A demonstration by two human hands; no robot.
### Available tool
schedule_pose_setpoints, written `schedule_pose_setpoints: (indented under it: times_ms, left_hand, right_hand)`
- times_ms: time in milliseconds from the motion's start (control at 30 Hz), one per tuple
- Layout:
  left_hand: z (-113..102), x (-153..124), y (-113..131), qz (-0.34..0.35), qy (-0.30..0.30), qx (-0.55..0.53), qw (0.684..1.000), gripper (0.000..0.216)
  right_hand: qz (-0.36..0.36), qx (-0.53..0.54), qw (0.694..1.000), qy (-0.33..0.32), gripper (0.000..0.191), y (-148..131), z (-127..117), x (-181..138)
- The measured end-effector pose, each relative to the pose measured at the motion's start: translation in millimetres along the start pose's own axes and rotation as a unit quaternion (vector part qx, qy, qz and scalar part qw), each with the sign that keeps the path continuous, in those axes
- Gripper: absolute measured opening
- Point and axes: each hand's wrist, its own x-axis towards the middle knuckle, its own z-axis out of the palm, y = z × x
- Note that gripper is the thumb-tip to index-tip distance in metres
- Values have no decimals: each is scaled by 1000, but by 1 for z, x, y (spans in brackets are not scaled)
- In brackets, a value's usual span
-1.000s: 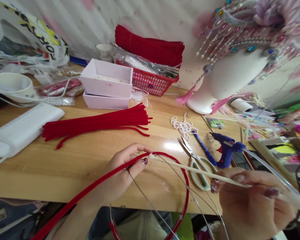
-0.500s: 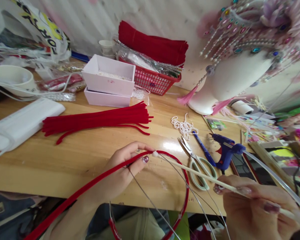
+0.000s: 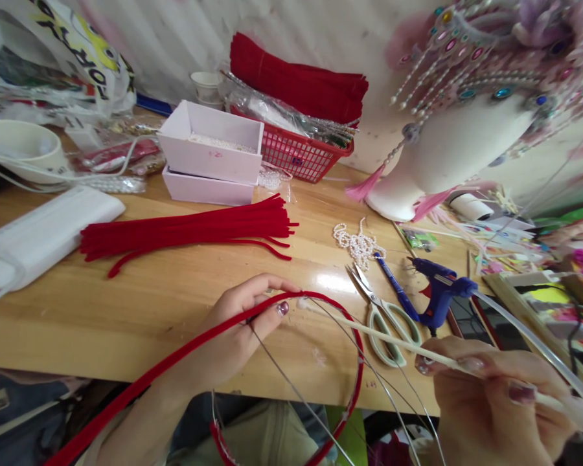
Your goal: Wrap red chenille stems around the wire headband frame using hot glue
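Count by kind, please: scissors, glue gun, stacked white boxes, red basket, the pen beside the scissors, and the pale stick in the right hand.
Scissors: 1
Glue gun: 1
Stacked white boxes: 2
Red basket: 1
Blue pen: 1
Pale stick in the right hand: 1
Total: 7

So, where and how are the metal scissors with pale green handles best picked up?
Probably by the pale green looped handles, from the near side: they face the person, while the slightly open metal blades point away. In view, a thin cream stick crosses the loops.
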Motion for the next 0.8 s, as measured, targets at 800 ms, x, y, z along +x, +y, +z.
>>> schedule_pose_setpoints:
  times_ms: [800]
  left_hand:
    - [-3,0,1,-14,-35,15,999,19]
  right_hand:
    - [56,51,997,25,14,12,12,-7]
